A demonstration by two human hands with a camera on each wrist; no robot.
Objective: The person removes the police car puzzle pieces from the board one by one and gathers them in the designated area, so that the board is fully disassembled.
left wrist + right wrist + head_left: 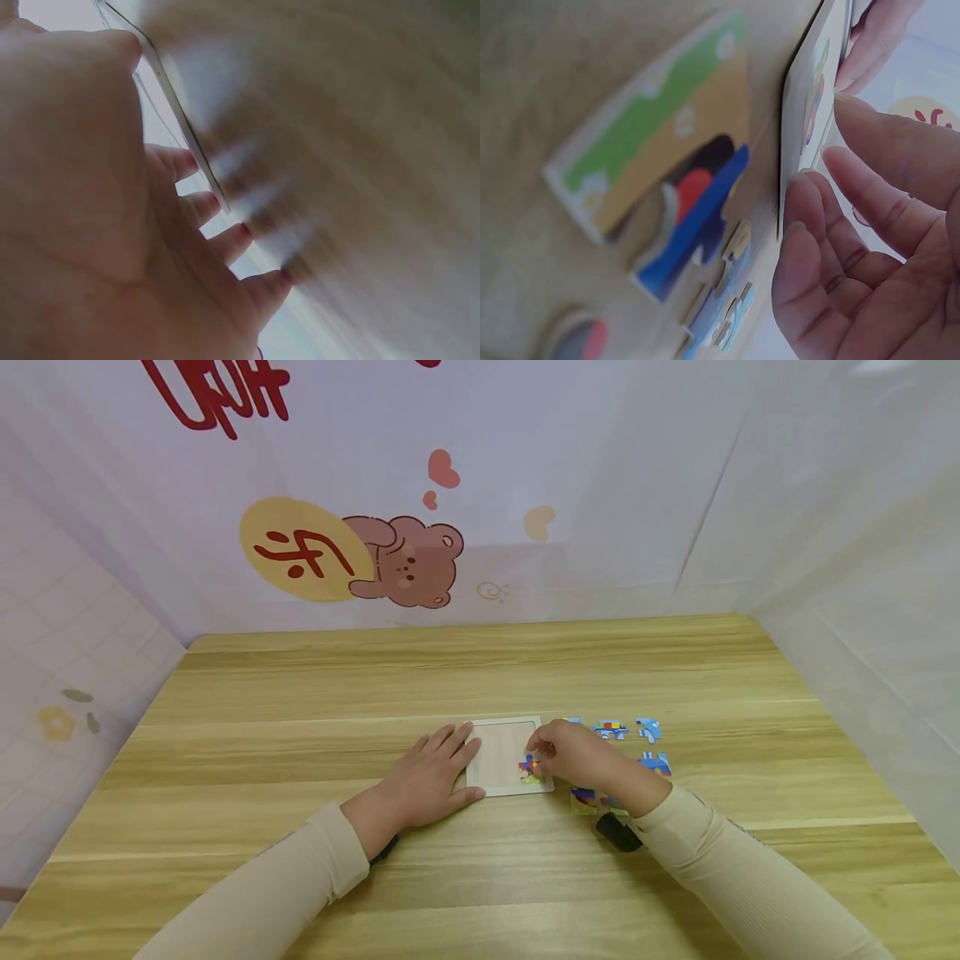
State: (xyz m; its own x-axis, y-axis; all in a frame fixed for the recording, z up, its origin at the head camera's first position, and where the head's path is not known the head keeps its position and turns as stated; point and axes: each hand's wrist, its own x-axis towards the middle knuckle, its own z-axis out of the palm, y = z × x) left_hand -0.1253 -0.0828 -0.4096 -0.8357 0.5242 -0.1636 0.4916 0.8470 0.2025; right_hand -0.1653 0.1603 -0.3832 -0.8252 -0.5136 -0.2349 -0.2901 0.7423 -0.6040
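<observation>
A shallow wooden puzzle tray [501, 743] with a pale rim lies on the table. My left hand [427, 781] rests along its left side, fingers spread, fingertips and thumb at the rim. One colourful jigsaw piece [531, 770], red, blue and green, lies in the tray's lower right corner. Over that corner is my right hand [581, 756], fingers bent and a fingertip right at the piece. In the right wrist view, the right hand's loosely curved fingers [889, 142] show gaps, with nothing visible between them.
Right of the tray lie several loose jigsaw pieces, including a blue one [649, 730], one with a red and yellow pattern [611, 729] and a green-edged one [679, 142]. Some are partly hidden under the right forearm. A black device [618, 833] sits below the right wrist. A printed cloth [600, 485] rises behind the table.
</observation>
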